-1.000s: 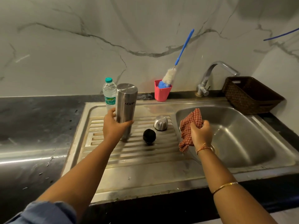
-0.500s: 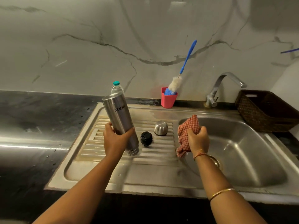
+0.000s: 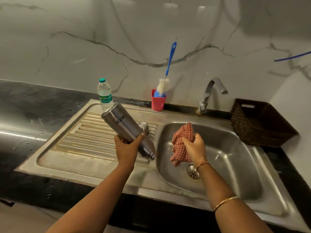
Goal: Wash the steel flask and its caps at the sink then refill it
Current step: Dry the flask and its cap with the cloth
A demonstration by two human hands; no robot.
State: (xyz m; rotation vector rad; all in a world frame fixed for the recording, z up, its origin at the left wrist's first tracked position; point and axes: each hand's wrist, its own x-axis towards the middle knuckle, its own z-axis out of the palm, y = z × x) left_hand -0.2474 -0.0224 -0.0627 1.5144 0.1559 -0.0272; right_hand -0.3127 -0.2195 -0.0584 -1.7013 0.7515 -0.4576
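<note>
While the left hand [image 3: 127, 148] grips the tilted steel flask [image 3: 121, 121], mouth lowest, the right hand [image 3: 196, 147] clutches a checked cloth [image 3: 182, 137]. The cloth hangs over the sink [image 3: 239, 158], at right.

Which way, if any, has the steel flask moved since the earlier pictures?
Yes. The left hand has lifted the steel flask off the drainboard and tilted it; its mouth now points down and right, toward the sink basin, away from the water bottle.

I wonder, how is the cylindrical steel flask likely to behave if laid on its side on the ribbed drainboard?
The cylindrical steel flask, round and smooth, would probably roll. Its polished wall looks slippery. The left hand alone holds it tilted, so likely light.
</note>
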